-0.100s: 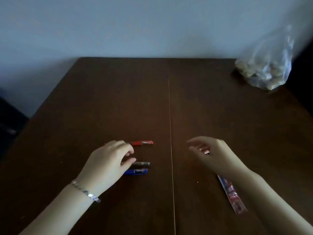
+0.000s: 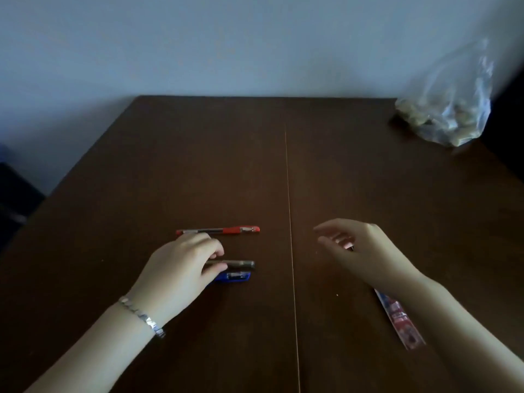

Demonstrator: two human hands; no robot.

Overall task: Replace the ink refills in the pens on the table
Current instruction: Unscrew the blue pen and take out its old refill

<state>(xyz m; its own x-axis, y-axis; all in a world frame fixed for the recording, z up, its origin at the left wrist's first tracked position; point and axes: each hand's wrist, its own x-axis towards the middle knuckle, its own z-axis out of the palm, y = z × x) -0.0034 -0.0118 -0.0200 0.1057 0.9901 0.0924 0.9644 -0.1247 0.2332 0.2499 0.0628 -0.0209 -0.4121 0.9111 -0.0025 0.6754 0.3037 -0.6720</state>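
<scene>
**Q:** What is on the bench (image 2: 283, 171) from where you stand?

**A:** A dark wooden bench against a pale wall. Three pens lie left of its centre seam, each pointing left to right. The red pen (image 2: 218, 230) is farthest. The dark pen (image 2: 235, 263) and the blue pen (image 2: 232, 276) lie nearer, side by side and almost touching. A flat refill packet (image 2: 399, 319) lies near right, partly under the right forearm. A clear plastic bag (image 2: 448, 109) sits at the far right corner.

**Q:** And the hands?

**A:** The left hand (image 2: 181, 273) rests over the dark pen, fingers curled onto its left part; its grip looks closed lightly around the barrel, not lifted. The right hand (image 2: 363, 251) hovers loose and open, holding nothing.

**Q:** How would the pens handle?

**A:** I judge them light, stiff and smooth, likely to roll. Best held mid-barrel, with the other hand twisting off the tip end.
</scene>
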